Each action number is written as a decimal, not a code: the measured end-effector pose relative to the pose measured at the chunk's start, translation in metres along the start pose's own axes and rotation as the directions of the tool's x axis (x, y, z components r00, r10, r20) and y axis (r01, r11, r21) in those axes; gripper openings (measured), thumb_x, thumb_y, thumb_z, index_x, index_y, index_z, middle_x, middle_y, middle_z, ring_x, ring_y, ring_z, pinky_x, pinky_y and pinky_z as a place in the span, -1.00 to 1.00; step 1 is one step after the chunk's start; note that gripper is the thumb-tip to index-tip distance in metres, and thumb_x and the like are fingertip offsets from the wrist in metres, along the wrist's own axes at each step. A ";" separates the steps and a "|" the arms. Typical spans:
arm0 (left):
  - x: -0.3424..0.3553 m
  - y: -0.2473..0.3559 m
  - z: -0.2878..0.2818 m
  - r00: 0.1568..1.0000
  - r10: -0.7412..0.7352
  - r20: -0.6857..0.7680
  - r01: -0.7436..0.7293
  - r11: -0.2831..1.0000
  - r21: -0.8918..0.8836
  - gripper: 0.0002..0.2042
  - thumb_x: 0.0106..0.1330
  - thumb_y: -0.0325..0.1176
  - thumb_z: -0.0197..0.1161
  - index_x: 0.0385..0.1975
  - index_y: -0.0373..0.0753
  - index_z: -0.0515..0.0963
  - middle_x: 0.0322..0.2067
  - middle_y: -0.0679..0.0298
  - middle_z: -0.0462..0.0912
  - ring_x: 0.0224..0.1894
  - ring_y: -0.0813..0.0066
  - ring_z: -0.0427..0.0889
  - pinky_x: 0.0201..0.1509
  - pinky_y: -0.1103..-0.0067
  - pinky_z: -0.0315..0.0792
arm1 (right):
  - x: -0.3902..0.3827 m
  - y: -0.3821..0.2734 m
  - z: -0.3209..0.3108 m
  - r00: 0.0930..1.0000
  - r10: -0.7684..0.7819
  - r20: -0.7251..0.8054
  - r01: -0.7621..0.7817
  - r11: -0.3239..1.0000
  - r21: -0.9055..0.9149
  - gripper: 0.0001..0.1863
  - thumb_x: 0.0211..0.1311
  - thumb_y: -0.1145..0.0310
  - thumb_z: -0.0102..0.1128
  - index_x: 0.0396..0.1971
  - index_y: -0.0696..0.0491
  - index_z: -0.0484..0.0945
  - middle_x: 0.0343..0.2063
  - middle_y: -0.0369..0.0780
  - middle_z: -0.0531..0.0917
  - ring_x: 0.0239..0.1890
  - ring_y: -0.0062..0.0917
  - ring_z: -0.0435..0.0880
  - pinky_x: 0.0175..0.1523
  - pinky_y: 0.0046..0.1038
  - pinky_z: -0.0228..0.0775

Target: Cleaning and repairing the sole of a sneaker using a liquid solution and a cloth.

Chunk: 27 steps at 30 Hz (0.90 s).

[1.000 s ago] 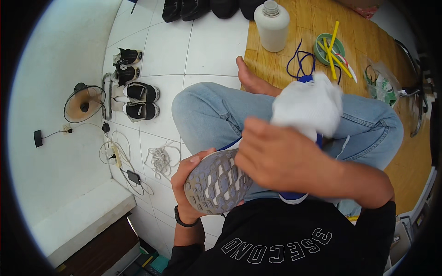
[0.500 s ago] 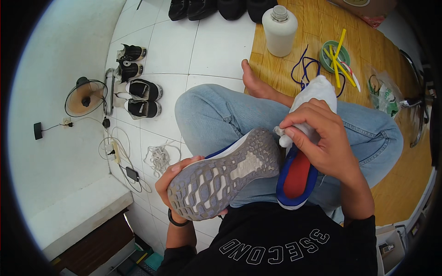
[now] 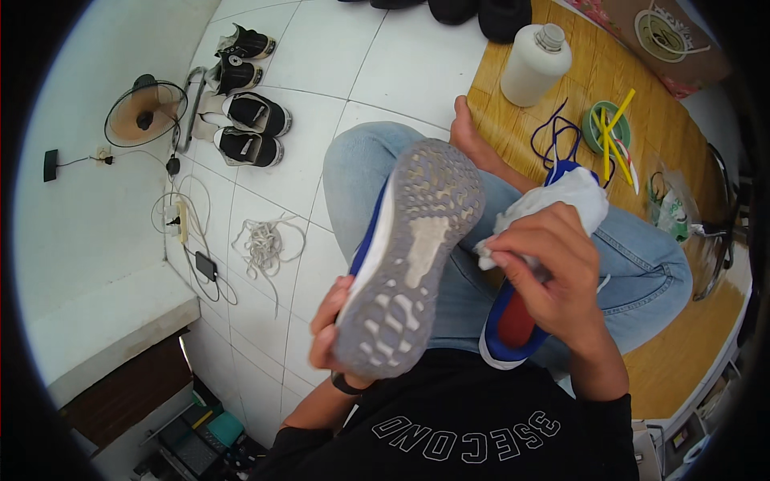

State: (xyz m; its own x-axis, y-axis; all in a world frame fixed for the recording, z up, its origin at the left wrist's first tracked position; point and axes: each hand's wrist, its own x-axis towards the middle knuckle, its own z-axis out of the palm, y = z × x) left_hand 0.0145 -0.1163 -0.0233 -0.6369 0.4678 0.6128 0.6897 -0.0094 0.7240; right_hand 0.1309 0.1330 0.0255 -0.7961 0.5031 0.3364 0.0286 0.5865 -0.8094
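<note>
Two hands: both busy over the lap
Left hand (image 3: 330,325): fingers wrapped round the heel of a blue running shoe (image 3: 409,256), grey sole turned up
Right hand (image 3: 553,276): closed on a white cloth (image 3: 561,204), just beside the sole's edge
Second blue shoe (image 3: 513,325): lying on the jeans under the right hand, red insole showing
White bottle (image 3: 533,66): upright on the wooden mat (image 3: 706,337)
White laces (image 3: 261,244): heaped on the tiled floor
</note>
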 end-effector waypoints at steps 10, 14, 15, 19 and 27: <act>0.020 -0.016 -0.001 0.996 0.032 0.083 -0.035 0.999 0.034 -0.35 0.27 -0.37 0.44 0.26 -0.08 0.15 0.14 -0.13 0.49 0.09 0.07 0.61 0.04 0.23 0.63 | 0.028 0.015 0.030 0.973 -0.191 0.131 0.201 0.978 -0.062 -0.74 -0.05 0.54 0.47 -0.29 -0.02 0.70 -0.32 -0.33 0.65 -0.24 -0.38 0.57 0.05 -0.33 0.30; 0.022 -0.026 -0.001 0.992 0.093 0.082 -0.095 0.995 0.015 -0.40 0.29 -0.35 0.43 0.22 -0.10 0.19 0.09 -0.12 0.54 0.00 0.13 0.62 -0.05 0.29 0.61 | 0.034 0.009 0.037 0.938 -0.260 0.230 0.253 0.966 0.062 -0.70 -0.13 0.53 0.45 -0.30 0.00 0.69 -0.30 -0.31 0.64 -0.24 -0.38 0.58 0.00 -0.34 0.35; 0.021 -0.029 0.000 0.995 0.082 0.056 -0.081 0.996 -0.026 -0.41 0.29 -0.34 0.43 0.21 -0.11 0.20 0.06 -0.11 0.55 -0.02 0.15 0.62 -0.06 0.30 0.60 | 0.033 0.001 0.040 0.906 -0.330 0.265 0.295 0.941 0.163 -0.69 -0.16 0.52 0.44 -0.30 0.02 0.69 -0.29 -0.30 0.64 -0.24 -0.37 0.59 -0.03 -0.34 0.37; 0.019 -0.032 0.001 0.995 0.094 0.027 -0.094 0.996 -0.006 -0.44 0.30 -0.35 0.42 0.19 -0.12 0.22 0.05 -0.11 0.55 -0.03 0.15 0.62 -0.08 0.30 0.60 | 0.041 0.017 0.032 0.910 -0.281 0.306 0.291 0.957 0.014 -0.71 -0.12 0.53 0.38 -0.28 0.04 0.69 -0.27 -0.27 0.66 -0.19 -0.36 0.63 -0.01 -0.29 0.42; 0.015 -0.032 -0.001 0.995 0.082 0.054 -0.080 0.996 -0.040 -0.41 0.27 -0.27 0.46 0.20 -0.10 0.24 0.04 -0.09 0.56 0.00 0.12 0.62 -0.02 0.22 0.58 | 0.041 0.020 0.024 0.861 -0.314 0.401 0.363 0.930 -0.051 -0.73 -0.03 0.44 0.31 -0.24 0.09 0.69 -0.21 -0.23 0.67 -0.15 -0.34 0.66 0.02 -0.24 0.47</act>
State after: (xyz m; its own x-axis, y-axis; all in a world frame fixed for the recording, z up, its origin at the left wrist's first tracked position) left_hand -0.0175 -0.1095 -0.0376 -0.5584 0.5122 0.6525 0.7242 -0.0827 0.6847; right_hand 0.0843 0.1498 0.0111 -0.9365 -0.0057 0.3507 -0.2317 0.7606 -0.6065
